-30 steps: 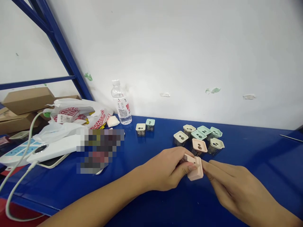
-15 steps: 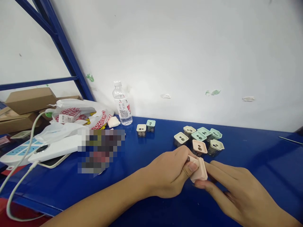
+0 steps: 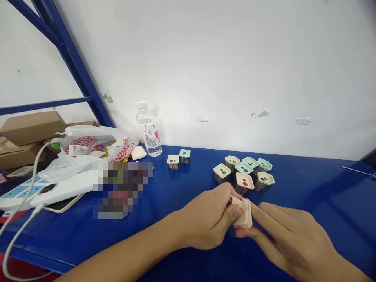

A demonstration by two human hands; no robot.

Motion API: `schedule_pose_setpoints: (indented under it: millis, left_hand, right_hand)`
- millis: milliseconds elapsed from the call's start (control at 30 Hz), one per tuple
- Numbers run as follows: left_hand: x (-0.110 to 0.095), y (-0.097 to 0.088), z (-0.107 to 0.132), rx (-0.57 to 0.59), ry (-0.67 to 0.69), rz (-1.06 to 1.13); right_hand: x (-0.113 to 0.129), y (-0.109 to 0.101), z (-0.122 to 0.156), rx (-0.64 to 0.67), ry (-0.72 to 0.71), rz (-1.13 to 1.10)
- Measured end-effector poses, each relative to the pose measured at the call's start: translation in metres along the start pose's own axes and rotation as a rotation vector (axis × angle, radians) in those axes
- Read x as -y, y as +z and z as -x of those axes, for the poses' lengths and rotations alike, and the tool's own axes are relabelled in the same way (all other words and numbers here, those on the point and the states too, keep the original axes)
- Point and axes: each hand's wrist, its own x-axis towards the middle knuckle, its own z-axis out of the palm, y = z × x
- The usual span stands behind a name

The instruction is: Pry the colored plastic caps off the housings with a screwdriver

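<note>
As the left hand (image 3: pixel 205 221) and right hand (image 3: pixel 293 239) pinched a pink cap (image 3: pixel 246 217), the other caps stood beyond the fingertips

Since neither hand alone seemed to have the cap fully in its grip, it sat between both sets of fingers, just ahead of the left fingertips and touching the right ones. The left fingers were curled together around a darker piece (image 3: pixel 233 200) at the cap's near edge, with the left thumb (image 3: pixel 237 211) pressed on the cap's face, probably to stop it turning. The right index and middle fingers lay together against the cap's far side while the right thumb, apart from them, came up underneath, so the cap looked clamped between the two. Whether the darker piece sat inside the cap could not be told.

Beyond the fingertips stood a cluster of two-holed caps (image 3: pixel 243 174) in cream, mint and pink, apparently kept clear of the hands' working space. Left of the knuckles, a cream cap (image 3: pixel 173 159) and a mint cap (image 3: pixel 185 153) stood apart, near a water bottle (image 3: pixel 149 135). Further left on the blue table (image 3: pixel 323 188) lay a plastic bag (image 3: pixel 88 143) and a power strip (image 3: pixel 17 194), and a pixelated patch (image 3: pixel 122 190) hid whatever lay between them and the caps.
</note>
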Motion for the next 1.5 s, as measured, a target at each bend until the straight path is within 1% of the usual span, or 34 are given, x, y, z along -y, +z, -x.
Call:
schedule_pose_setpoints:
  millis: [67, 133, 267, 367, 433, 500, 567, 667, 767, 867, 933, 1000, 1133, 1267, 1400, 1500]
  left_hand:
    - [0.001, 0.001, 0.000, -0.006, 0.004, -0.012]
    - [0.002, 0.002, -0.001, -0.026, 0.008, -0.028]
    - [0.002, 0.001, -0.003, -0.076, 0.045, -0.039]
    - [-0.002, -0.006, -0.003, -0.039, 0.102, -0.026]
    - [-0.004, -0.009, -0.003, -0.001, 0.096, -0.013]
    - [-0.005, -0.009, -0.002, -0.005, 0.059, 0.003]
    - [-0.004, -0.006, -0.001, -0.042, 0.036, 0.022]
    - [-0.004, 0.001, -0.001, -0.070, 0.040, 0.059]
    - [-0.010, -0.001, -0.001, -0.064, 0.043, 0.067]
    - [-0.019, -0.009, -0.003, 0.026, 0.031, 0.073]
    - [-0.024, -0.015, -0.003, 0.103, -0.016, 0.097]
    - [-0.026, -0.018, -0.003, 0.126, -0.060, 0.111]
    - [-0.017, -0.015, -0.001, 0.085, -0.034, 0.190]
    - [-0.007, -0.006, 0.000, 0.024, -0.035, 0.374]
    - [0.001, 0.005, 0.000, -0.019, -0.006, 0.545]
    - [0.003, 0.009, 0.000, -0.015, -0.018, 0.597]
  right_hand:
    - [0.002, 0.001, 0.000, -0.014, 0.004, 0.002]
    - [0.006, 0.002, 0.000, -0.005, 0.057, -0.048]
    - [0.016, 0.004, -0.004, 0.023, 0.272, -0.321]
    - [0.019, 0.003, -0.009, 0.069, 0.353, -0.495]
    - [0.019, 0.003, -0.010, 0.090, 0.373, -0.537]
    - [0.018, 0.004, -0.008, 0.081, 0.364, -0.538]
    - [0.017, 0.005, -0.005, 0.056, 0.330, -0.501]
    - [0.016, 0.006, -0.002, 0.000, 0.264, -0.389]
    - [0.015, 0.005, -0.003, -0.018, 0.206, -0.270]
    - [0.013, 0.003, -0.005, -0.009, 0.160, -0.200]
    - [0.013, 0.003, -0.004, 0.004, 0.153, -0.222]
    - [0.013, 0.003, -0.003, 0.012, 0.168, -0.261]
    - [0.012, 0.004, -0.002, -0.005, 0.178, -0.228]
    - [0.012, 0.005, -0.004, -0.024, 0.164, -0.204]
    - [0.012, 0.007, -0.002, -0.024, 0.171, -0.193]
    - [0.012, 0.009, 0.001, -0.019, 0.174, -0.181]
